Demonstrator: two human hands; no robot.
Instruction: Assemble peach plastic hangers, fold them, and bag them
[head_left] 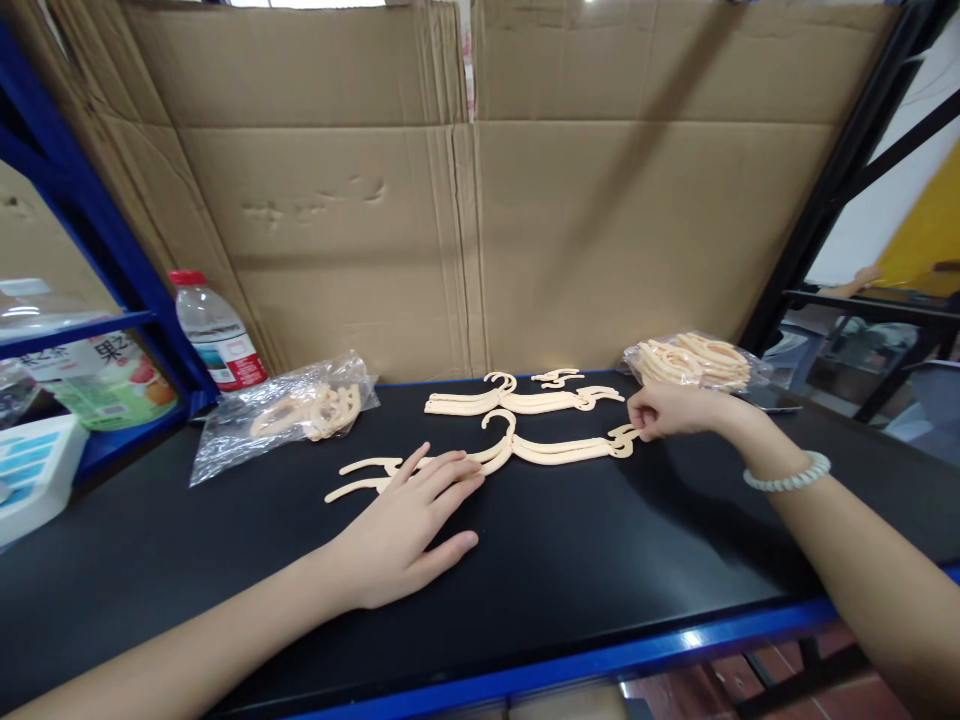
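Note:
A cream folding hanger [559, 452] lies on the black tabletop, its hook pointing to the back. My left hand [416, 520] rests flat over the hanger's left arm, fingers spread; two thin curved end pieces stick out to the left of it. At the hanger's right end, my right hand [664, 410] is closed in a pinch on a small cream end piece [622, 440], which meets the hanger's right arm. Just behind lies a second cream hanger [536, 400] with end pieces at its right. Loose small cream pieces [559, 377] sit at the back edge.
A clear bag of cream parts [307, 410] lies at left, another bag [694, 360] at back right. A red-capped bottle [217, 335] and a white-and-blue tray [37, 475] stand at left. Cardboard [337, 220] walls the back; a blue edge [570, 655] runs along the front.

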